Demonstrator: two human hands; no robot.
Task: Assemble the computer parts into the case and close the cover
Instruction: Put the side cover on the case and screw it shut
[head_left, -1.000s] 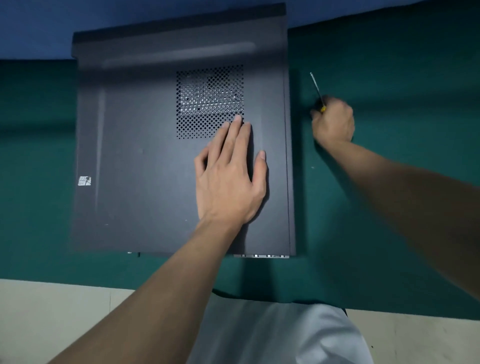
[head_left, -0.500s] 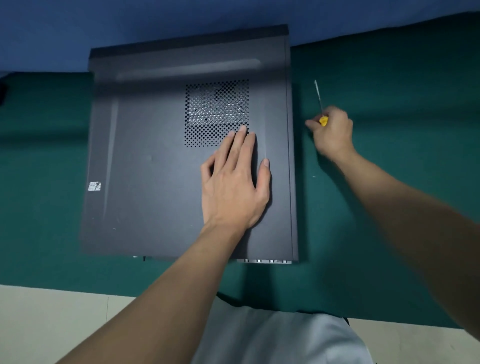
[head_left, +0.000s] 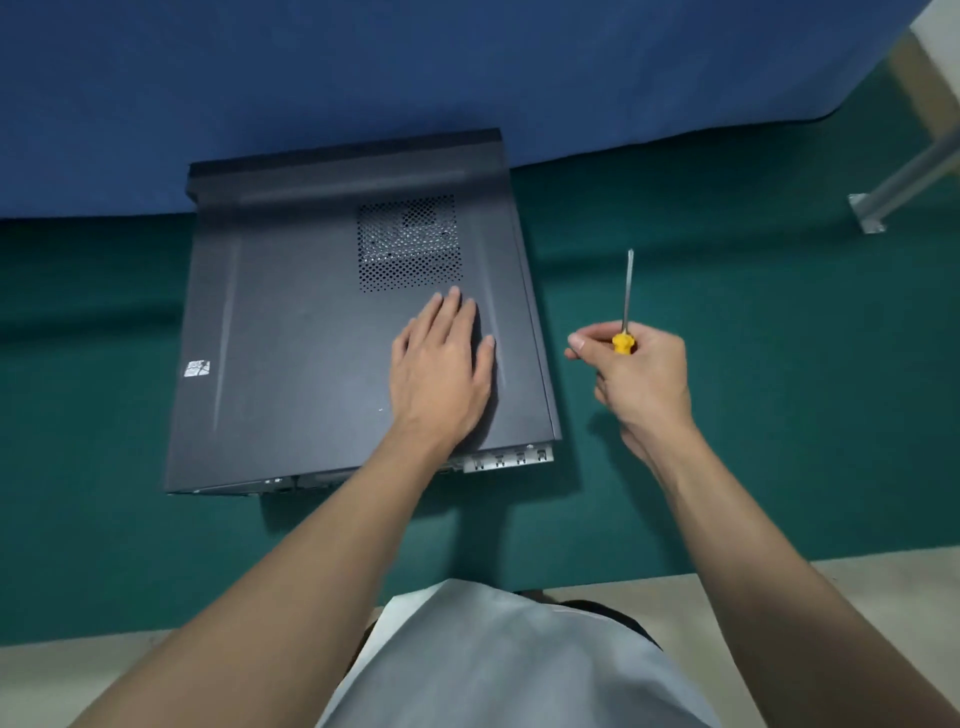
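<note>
Two hands: left flat on the closed dark case, right gripping a screwdriver.

Records case flat on mat. Left hand on top of it, at 6 o'clock of vent grille. Right hand at 3 o'clock of case, apart from it, with screwdriver in it, shaft toward 12 o'clock.

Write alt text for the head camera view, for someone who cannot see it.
A person's left hand rests flat on the closed cover of a black computer case lying on a green tabletop; the right hand grips a yellow-handled screwdriver beside it.
</note>
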